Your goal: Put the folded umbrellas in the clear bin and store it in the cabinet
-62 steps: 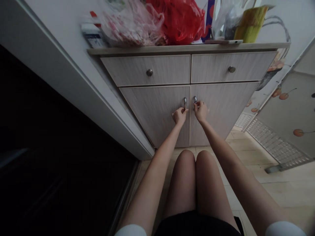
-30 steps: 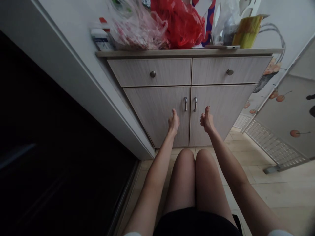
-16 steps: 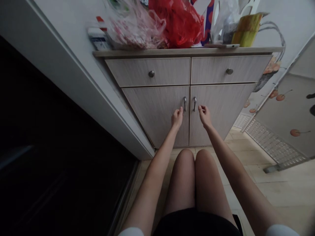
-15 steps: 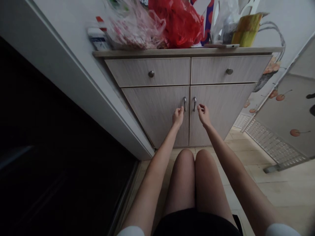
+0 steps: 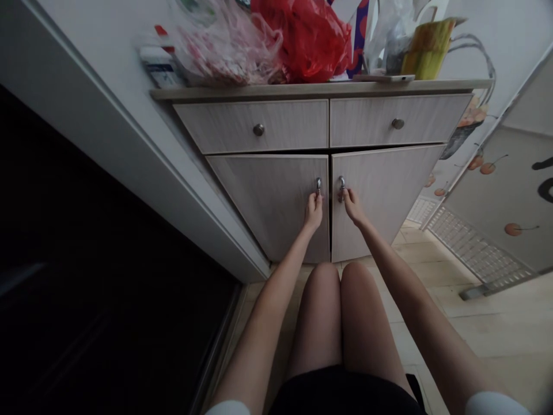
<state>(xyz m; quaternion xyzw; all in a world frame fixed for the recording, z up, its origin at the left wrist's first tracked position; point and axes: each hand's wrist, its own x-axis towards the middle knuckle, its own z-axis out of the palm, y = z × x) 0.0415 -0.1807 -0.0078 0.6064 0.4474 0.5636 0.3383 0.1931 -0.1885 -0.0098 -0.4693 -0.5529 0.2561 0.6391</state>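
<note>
A light wood-grain cabinet stands in front of me, its left door (image 5: 276, 202) and right door (image 5: 384, 196) both slightly ajar. Dark gaps show along their top edges and between them. My left hand (image 5: 314, 212) is closed on the lower part of the left door's metal handle (image 5: 318, 183). On the other door, the fingers of my right hand (image 5: 353, 206) are closed around the right metal handle (image 5: 341, 182). The inside of the cabinet is hidden.
Two drawers with round knobs, a left knob (image 5: 258, 129) and a right knob (image 5: 398, 123), sit above the doors. On the cabinet top (image 5: 259, 92) are a red plastic bag (image 5: 311, 43), a clear bag (image 5: 228, 49), a white bottle (image 5: 159, 66) and a yellow container (image 5: 427, 49). A folding screen (image 5: 488, 202) stands at right.
Both hands have closed on the handles. The two cabinet doors, flush before, have swung a little outward toward me. My view has shifted slightly.
</note>
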